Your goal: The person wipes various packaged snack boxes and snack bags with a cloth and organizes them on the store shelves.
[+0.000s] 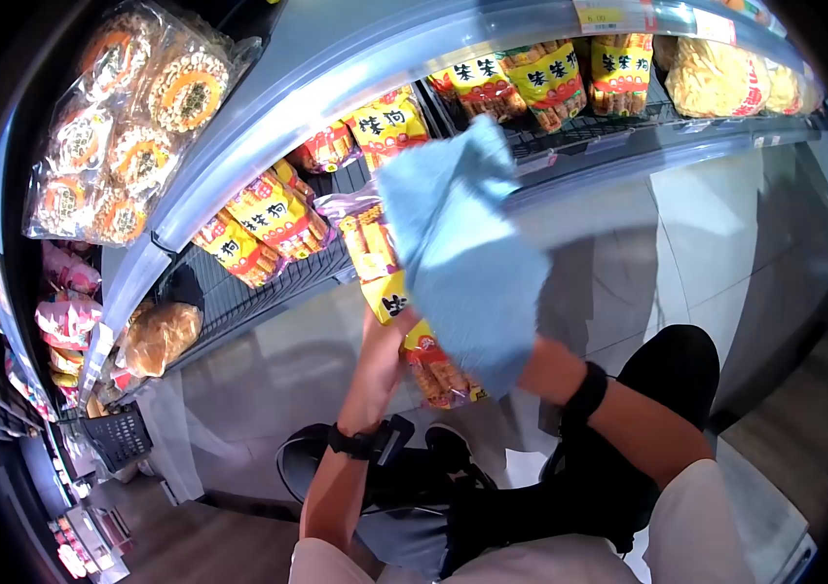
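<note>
My left hand (386, 341) is closed around a yellow and purple snack bag (438, 375), which I hold tilted in front of the shelf. Brown stick-shaped snacks show through its clear parts. A light blue cloth (477, 253) hangs over the right side of this bag and hides some of it. My right hand (538, 362) has the cloth, which covers its fingers. Similar snack bags (277, 214) lie on the black wire shelf (268, 287) just beyond my left hand.
More yellow bags (545, 83) and a pale yellow snack pack (716, 78) sit along the curved shelf. A clear pack of round snacks (131, 127) lies at upper left. Below it are a brown bag (161, 336) and a black basket (112, 438). Grey floor tiles (628, 263) show underneath.
</note>
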`<state>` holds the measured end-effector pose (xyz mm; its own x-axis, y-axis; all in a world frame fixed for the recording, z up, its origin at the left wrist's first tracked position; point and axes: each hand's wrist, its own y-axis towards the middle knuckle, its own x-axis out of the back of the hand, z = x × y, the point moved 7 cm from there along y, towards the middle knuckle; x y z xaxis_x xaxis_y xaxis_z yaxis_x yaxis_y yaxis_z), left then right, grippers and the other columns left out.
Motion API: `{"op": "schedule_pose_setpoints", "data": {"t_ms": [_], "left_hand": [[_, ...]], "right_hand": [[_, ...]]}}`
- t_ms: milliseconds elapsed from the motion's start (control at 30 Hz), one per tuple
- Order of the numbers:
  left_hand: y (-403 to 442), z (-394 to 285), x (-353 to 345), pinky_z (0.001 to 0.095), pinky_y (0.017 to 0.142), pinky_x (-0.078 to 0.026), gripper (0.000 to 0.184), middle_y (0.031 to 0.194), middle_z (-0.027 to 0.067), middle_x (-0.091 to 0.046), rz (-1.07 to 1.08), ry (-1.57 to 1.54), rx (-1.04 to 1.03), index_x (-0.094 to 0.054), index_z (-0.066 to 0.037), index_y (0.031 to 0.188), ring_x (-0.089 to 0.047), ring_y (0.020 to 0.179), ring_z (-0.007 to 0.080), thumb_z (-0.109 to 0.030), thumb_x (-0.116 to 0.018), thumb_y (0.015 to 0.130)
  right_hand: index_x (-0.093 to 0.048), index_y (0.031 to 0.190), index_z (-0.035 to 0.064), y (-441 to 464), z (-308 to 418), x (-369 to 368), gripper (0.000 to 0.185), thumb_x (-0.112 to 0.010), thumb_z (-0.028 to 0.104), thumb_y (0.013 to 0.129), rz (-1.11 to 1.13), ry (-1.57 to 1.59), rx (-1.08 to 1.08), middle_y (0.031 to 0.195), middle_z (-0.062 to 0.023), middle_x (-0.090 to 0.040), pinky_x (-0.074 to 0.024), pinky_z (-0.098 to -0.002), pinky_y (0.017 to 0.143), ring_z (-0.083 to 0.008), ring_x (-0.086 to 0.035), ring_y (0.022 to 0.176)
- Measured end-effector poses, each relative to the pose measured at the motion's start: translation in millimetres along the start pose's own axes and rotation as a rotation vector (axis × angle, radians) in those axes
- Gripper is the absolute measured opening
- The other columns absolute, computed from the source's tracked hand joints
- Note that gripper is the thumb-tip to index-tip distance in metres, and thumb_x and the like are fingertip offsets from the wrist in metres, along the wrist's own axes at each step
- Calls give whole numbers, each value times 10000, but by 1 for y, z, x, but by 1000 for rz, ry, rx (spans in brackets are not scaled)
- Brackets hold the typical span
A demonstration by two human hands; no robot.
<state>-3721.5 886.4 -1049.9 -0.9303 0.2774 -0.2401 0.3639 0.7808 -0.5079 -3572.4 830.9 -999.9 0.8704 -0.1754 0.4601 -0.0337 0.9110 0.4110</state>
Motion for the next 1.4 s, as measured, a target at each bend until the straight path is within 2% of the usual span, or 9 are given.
{"op": "schedule_pose_setpoints", "data": {"t_ms": [133,233,333,500,633,867,1067,1267,1400], "left_hand": [[8,-10,-2,324,987,-490,670,1368,96,-527,59,-223,-48,-358,-61,1457,-562,1202,195,-152,-717,899],[11,-20,-9,336,1002,-483,703,1375,109,-523,-45,88,-150,-331,-51,1467,-555,1209,193,-138,-726,892],[-3,-26,-24,334,971,-489,625,1280,111,-551,32,219,-261,-363,-28,1370,-571,1160,181,-106,-737,876],[-19,-32,-39,294,888,-490,476,1117,83,-576,21,290,-262,-401,-15,1245,-588,1018,139,-69,-708,885],[-8,-16,4,288,840,-492,430,1067,45,-567,-129,87,-160,-439,-12,1259,-576,937,119,-286,-632,990],[4,-31,38,363,970,-515,510,1309,118,-553,-210,-66,-185,-390,-14,1379,-597,1150,200,-321,-566,1012],[6,-35,32,365,1002,-489,542,1314,140,-552,-215,-10,-244,-349,4,1414,-582,1182,202,-268,-581,1007],[-3,-61,25,345,930,-509,450,1229,129,-597,-337,-22,-272,-430,27,1325,-610,1091,173,-293,-554,1033],[0,-63,34,326,906,-519,444,1191,115,-608,-332,-101,-330,-443,23,1295,-627,1044,167,-309,-565,1028]], "right_hand": [[-546,1309,63,-19,-18,-44,400,-609,174,929,-237,1060,-488,1230,-70,-628,-385,-339,1103,-236,-589,1183],[-614,1239,59,1,26,-4,388,-628,147,861,-56,-160,273,1246,-114,-629,-445,-362,1055,-283,-598,1177],[-635,1175,41,25,19,9,384,-642,147,806,80,-437,132,1177,-161,-628,-498,-401,933,-320,-614,1089],[-628,1115,20,31,-25,5,330,-640,171,821,-65,-23,-88,1084,-175,-622,-510,-433,818,-335,-615,966],[-635,1139,39,11,-19,-37,344,-645,180,826,202,-356,-25,1125,-162,-630,-482,-444,906,-309,-609,1017],[-569,1298,25,-15,31,-60,489,-665,172,841,108,-353,306,1271,-136,-597,-469,-374,1005,-278,-556,1184],[-393,1451,108,-25,-20,-94,584,-591,352,958,277,1096,-398,1378,-83,-524,-375,-448,1123,-231,-526,1259],[-488,1370,34,8,11,-46,528,-649,235,909,320,-438,130,1270,-129,-594,-415,-399,1079,-276,-569,1181],[-558,1298,17,0,-1,-58,469,-645,220,885,350,-138,-68,1229,-141,-614,-411,-415,1075,-305,-579,1145]]}}
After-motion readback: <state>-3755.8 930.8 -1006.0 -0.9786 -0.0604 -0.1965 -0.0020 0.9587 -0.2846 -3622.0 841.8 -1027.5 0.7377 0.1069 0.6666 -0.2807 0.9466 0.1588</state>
